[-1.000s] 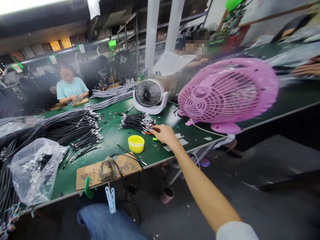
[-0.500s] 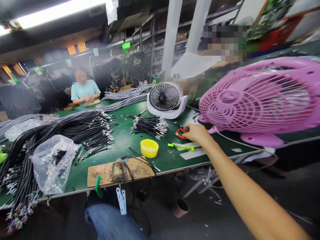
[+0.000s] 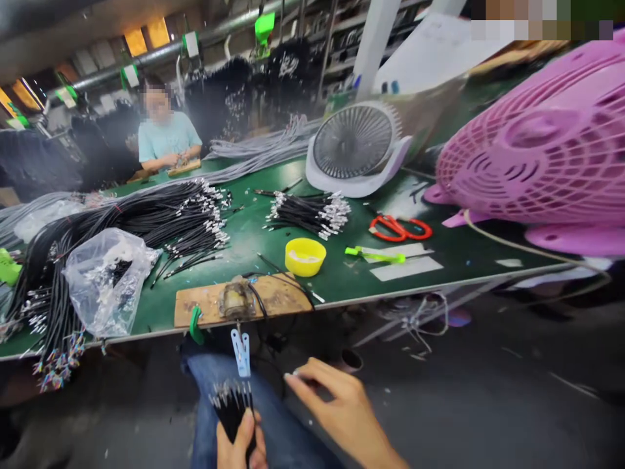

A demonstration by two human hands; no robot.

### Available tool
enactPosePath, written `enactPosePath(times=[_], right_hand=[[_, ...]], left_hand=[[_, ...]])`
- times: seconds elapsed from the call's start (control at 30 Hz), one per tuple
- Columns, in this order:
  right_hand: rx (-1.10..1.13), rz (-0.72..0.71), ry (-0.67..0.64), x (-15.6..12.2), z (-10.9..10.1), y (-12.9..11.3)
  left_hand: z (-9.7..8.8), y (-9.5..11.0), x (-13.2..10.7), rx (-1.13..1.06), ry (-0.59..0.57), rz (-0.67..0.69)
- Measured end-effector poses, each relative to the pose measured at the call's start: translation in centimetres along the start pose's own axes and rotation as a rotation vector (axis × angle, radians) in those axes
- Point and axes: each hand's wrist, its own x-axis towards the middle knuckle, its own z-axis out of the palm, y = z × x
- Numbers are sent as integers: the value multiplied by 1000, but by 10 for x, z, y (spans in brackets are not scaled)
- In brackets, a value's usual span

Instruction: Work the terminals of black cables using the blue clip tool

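Low in front of my lap, my left hand point(image 3: 241, 443) is closed around a bundle of short black cables point(image 3: 229, 407) with silvery metal tips pointing up. To its right is my right hand point(image 3: 342, 407), thumb and forefinger curved with a gap between them and nothing visible in them. Just above the bundle hangs a light blue clothespin point(image 3: 241, 352), below a small motor-like device point(image 3: 237, 298) on a wooden board point(image 3: 280, 293) at the table edge. Red-handled scissors point(image 3: 400, 228) lie on the green table point(image 3: 254, 228).
A yellow dish point(image 3: 305, 257), a green pen point(image 3: 374, 255) and a pile of short black cables point(image 3: 307, 212) lie mid-table. Long black cables point(image 3: 141, 215) and a plastic bag point(image 3: 105, 280) fill the left. A white fan point(image 3: 359, 146) and pink fan point(image 3: 541, 156) stand right. A person point(image 3: 168, 140) sits opposite.
My right hand has left the red-handled scissors and come back down to my lap. My left hand with the cable bundle has come into view. The camera view has shifted.
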Motion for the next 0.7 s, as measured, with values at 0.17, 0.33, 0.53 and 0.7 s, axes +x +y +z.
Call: enactPosePath(times=[0.17,0.33,0.53,0.7], right_hand=[[264,119,-141,-24,33,-20],[470,145,-209,-15,36,-30],[620,245,-292,-5,36,-25],[579,194,-186,-5,44,-23]], left_hand=[[13,23,-10,-23,57,158],[12,32,-21,69,99,253],[-5,18,-21,75,177,154],[3,18,-18,66,216,168]])
